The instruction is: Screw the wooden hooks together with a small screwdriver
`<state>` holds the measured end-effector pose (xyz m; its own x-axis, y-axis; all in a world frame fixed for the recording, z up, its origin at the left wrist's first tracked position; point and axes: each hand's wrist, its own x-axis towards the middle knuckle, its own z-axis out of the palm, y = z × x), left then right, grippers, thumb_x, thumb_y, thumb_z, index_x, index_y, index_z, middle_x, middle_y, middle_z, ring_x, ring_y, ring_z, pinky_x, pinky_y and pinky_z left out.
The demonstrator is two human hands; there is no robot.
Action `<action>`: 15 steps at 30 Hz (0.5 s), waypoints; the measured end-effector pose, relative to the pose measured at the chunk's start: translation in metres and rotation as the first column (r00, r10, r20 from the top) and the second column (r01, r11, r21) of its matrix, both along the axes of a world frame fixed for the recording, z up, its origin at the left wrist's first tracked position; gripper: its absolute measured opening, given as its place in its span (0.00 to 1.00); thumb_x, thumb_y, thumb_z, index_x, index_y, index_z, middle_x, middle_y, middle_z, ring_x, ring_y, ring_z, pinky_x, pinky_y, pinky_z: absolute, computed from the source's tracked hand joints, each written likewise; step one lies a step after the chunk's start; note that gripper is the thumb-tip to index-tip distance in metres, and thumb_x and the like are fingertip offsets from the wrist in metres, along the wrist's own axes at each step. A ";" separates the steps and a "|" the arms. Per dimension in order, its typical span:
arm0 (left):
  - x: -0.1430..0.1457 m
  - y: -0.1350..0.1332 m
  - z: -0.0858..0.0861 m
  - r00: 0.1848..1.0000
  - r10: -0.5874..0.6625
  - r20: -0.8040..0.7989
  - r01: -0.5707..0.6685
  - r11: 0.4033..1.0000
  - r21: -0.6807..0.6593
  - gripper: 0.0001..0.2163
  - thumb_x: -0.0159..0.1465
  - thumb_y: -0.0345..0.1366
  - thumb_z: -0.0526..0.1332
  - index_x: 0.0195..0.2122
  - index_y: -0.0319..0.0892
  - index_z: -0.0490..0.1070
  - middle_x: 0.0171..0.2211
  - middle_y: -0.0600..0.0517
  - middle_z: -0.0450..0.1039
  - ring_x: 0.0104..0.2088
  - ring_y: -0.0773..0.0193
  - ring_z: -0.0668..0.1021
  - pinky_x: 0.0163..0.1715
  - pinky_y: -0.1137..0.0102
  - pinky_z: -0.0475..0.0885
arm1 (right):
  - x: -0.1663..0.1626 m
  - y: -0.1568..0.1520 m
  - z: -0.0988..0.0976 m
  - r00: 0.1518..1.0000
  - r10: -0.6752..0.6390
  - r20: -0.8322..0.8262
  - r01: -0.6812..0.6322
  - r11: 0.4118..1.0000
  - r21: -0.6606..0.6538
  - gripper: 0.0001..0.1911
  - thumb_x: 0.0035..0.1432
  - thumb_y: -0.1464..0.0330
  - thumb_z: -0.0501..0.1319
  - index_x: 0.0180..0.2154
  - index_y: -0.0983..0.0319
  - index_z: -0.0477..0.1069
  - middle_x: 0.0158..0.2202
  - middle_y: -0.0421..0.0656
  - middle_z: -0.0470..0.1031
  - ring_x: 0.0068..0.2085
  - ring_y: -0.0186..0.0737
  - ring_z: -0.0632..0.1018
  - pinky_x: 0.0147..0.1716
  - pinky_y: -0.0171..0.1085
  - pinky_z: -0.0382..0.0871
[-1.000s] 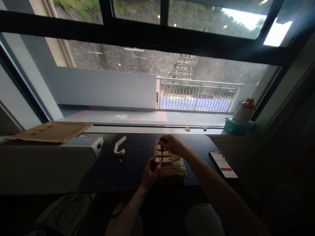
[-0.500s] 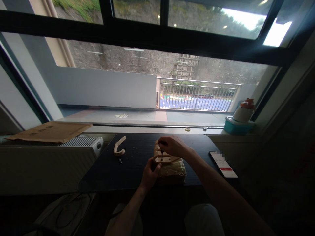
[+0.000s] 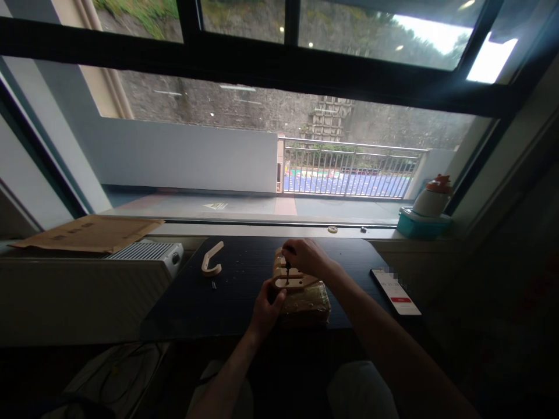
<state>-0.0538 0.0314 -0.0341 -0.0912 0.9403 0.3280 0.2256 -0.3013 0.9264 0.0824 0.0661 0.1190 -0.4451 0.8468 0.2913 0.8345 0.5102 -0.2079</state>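
My right hand [image 3: 308,258] is closed round the top of a small screwdriver [image 3: 287,273]. Its dark shaft stands upright, with the tip down at a hole in a pale wooden hook [image 3: 294,283]. My left hand [image 3: 265,307] grips the hook's rounded near-left end, the thumb lying along its front side. Under the hook sits a block wrapped in shiny brownish tape [image 3: 308,304], and more pale wooden parts show behind it, partly covered by my right hand. To the left on the dark table [image 3: 196,317] lie another wooden hook [image 3: 212,269] and a few small screws [image 3: 213,286].
A phone [image 3: 395,292] with a lit screen lies at the table's right edge. On the window sill are a small ring [image 3: 332,230], a teal box [image 3: 423,226] and a white bottle [image 3: 430,203]. A paper envelope [image 3: 91,234] rests over the radiator [image 3: 148,252] at left.
My right hand has shifted very slightly and turned a little at the screwdriver's top. The left hand, hook and block stay where they were.
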 end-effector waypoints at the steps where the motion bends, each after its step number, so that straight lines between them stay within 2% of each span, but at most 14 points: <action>1: 0.000 0.000 0.000 1.000 -0.001 0.003 0.001 1.000 0.005 0.13 0.55 0.42 0.59 0.39 0.41 0.66 0.35 0.51 0.73 0.39 0.59 0.75 0.41 0.66 0.69 | 0.001 -0.001 0.002 1.000 0.001 0.013 -0.001 1.000 -0.001 0.16 0.60 0.62 0.49 0.37 0.59 0.74 0.29 0.42 0.76 0.28 0.35 0.73 0.27 0.33 0.56; 8: 0.001 0.000 0.000 1.000 -0.005 0.021 0.005 1.000 -0.009 0.14 0.55 0.42 0.59 0.39 0.41 0.66 0.34 0.51 0.73 0.36 0.61 0.75 0.39 0.68 0.69 | 0.007 -0.006 0.008 0.996 0.083 0.043 -0.084 0.996 0.024 0.16 0.59 0.65 0.49 0.43 0.55 0.74 0.38 0.41 0.77 0.35 0.37 0.74 0.30 0.33 0.56; 15: 0.000 0.001 -0.002 0.999 -0.040 0.034 0.040 0.999 -0.002 0.13 0.56 0.41 0.58 0.40 0.41 0.65 0.35 0.52 0.73 0.37 0.62 0.75 0.40 0.68 0.69 | 0.004 -0.005 0.007 0.996 0.062 0.056 -0.062 0.998 0.004 0.17 0.61 0.64 0.49 0.38 0.59 0.75 0.34 0.42 0.76 0.33 0.35 0.73 0.30 0.33 0.55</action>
<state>-0.0537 0.0328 -0.0362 -0.0643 0.9441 0.3233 0.1814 -0.3075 0.9341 0.0862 0.0616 0.1257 -0.5126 0.8155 0.2688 0.8115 0.5624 -0.1586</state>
